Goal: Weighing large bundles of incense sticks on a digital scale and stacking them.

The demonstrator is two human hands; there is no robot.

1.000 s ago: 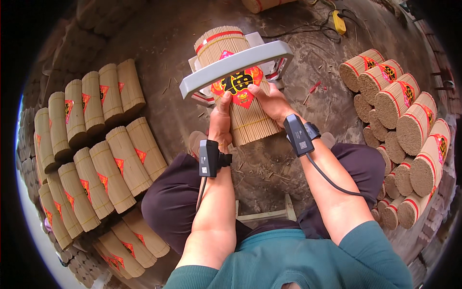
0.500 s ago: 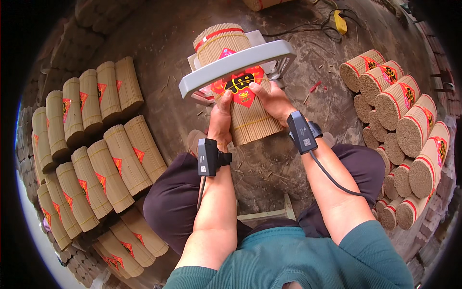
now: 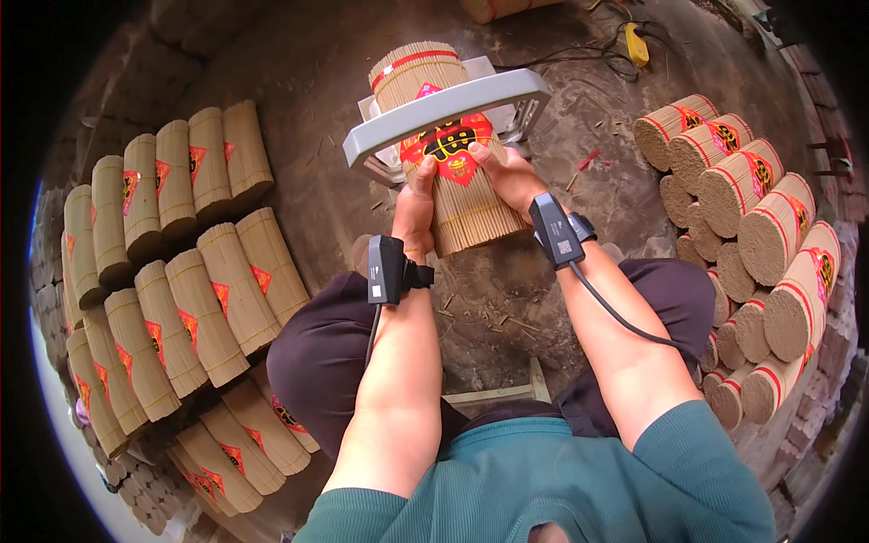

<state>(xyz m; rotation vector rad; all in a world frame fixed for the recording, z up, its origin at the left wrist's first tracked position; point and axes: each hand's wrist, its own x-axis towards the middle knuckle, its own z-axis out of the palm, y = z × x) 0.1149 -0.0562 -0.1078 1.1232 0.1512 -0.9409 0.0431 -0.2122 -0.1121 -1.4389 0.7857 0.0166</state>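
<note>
Both hands grip one bundle (image 3: 453, 181) of thin sticks at upper centre of the frame, just ahead of the knees. Left hand (image 3: 415, 210) is curled against the bundle's left flank; right hand (image 3: 509, 176) is wrapped on its right flank, thumb on the red label (image 3: 450, 149). The two hands sit level and equally near, the bundle clamped between them. Its long axis runs from the wrists up and slightly left, the far end passing under a grey bar (image 3: 444, 113) of a frame that crosses it at a slant. Whether the near end rests on the ground cannot be told.

Surface: bare dirt floor (image 3: 308, 63) strewn with loose sticks. Finished bundles lie in rows at left (image 3: 190, 281) and stacked end-on at right (image 3: 760, 226). A cable and yellow plug (image 3: 636, 43) lie at top right. Black wrist units are strapped to both forearms.
</note>
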